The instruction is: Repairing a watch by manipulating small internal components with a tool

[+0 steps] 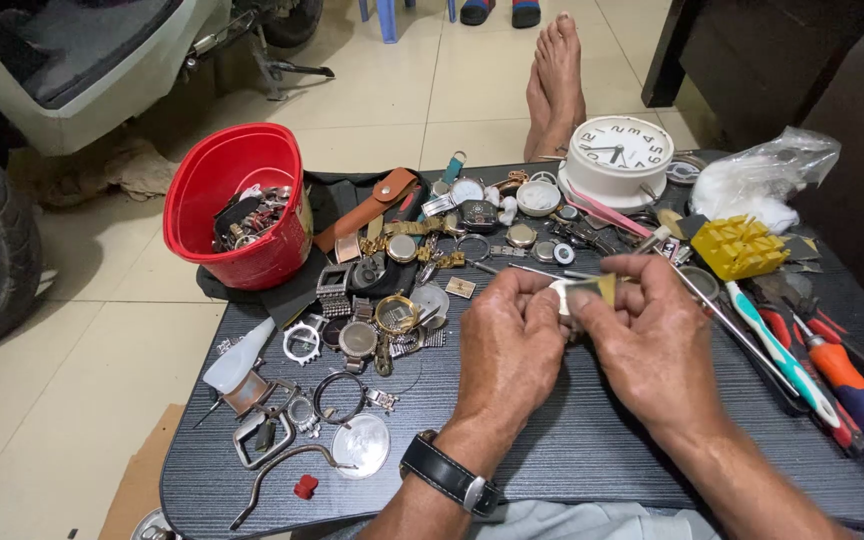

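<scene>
Both hands meet over the middle of a dark wood-grain table; the left hand, a black-strapped wristwatch on its wrist, and the right hand pinch between their fingertips a small flat metal piece, pale silver on one side and yellowish on the other, held just above the tabletop; both grips are closed tight on it, though what kind of part it is cannot be made out from here. To the left of the hands lies a scatter of watch cases and bands, with a loose round crystal near the table's front edge; a red plastic bucket of metal parts stands at the far left corner. Beyond the hands sits a white round clock; to the right are a yellow block-shaped holder, a toothbrush, and red-and-blue-handled screwdrivers.
</scene>
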